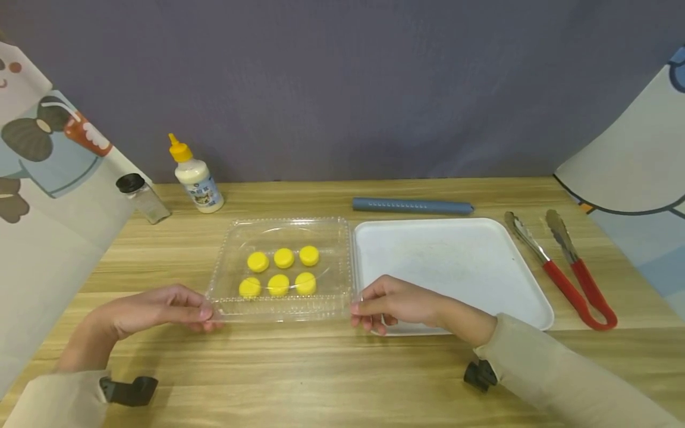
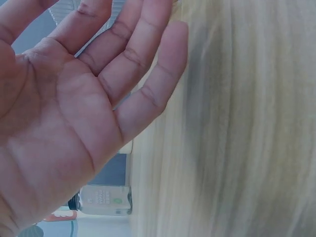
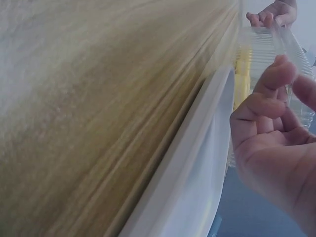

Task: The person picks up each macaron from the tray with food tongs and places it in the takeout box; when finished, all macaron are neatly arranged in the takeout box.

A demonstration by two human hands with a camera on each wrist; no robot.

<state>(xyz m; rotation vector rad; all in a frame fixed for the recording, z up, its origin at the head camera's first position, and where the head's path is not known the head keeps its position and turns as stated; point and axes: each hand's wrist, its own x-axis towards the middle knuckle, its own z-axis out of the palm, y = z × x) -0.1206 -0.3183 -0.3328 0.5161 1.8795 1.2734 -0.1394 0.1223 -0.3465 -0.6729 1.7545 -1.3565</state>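
A clear plastic box (image 1: 278, 306) sits left of the middle of the table, with several round yellow cakes, perhaps macarons (image 1: 283, 258), showing through its lid in two rows. My left hand (image 1: 160, 309) pinches the box's front left corner between thumb and fingers. At the front right corner my right hand (image 1: 393, 302) pinches the rim, its forearm crossing over a white tray (image 1: 444, 249). The right wrist view shows the ribbed side of the box (image 3: 264, 44) beyond the right hand (image 3: 276, 128). In the left wrist view, the palm of the left hand (image 2: 74, 103) hides most of the box.
Behind the tray lies a blue-grey bar (image 1: 412, 205). Red-handled tongs (image 1: 580, 285) rest at the right. A white squeeze bottle with a yellow cap (image 1: 198, 181) and a small black-capped jar (image 1: 144, 199) stand at the back left. A dark wall (image 1: 342, 89) closes the rear.
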